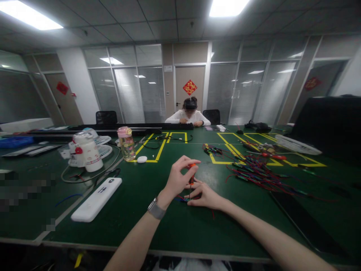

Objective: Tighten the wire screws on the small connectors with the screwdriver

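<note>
My left hand [177, 178], with a watch on the wrist, is closed around the orange handle of a small screwdriver [191, 177] held upright, tip down. My right hand [204, 195] lies low on the green table [158, 226], fingers pinched on a small green circuit board with red and blue wires [184, 198] under the screwdriver tip. The board is mostly hidden by my fingers.
A tangled pile of wired boards [254, 171] lies to the right, with a red-handled tool [272, 156]. A white power bank [97, 198], a pink-lidded bottle [126, 143] and a white jug [86, 150] stand left. A person sits across the table [188, 114]. A dark flat panel [304, 222] lies right.
</note>
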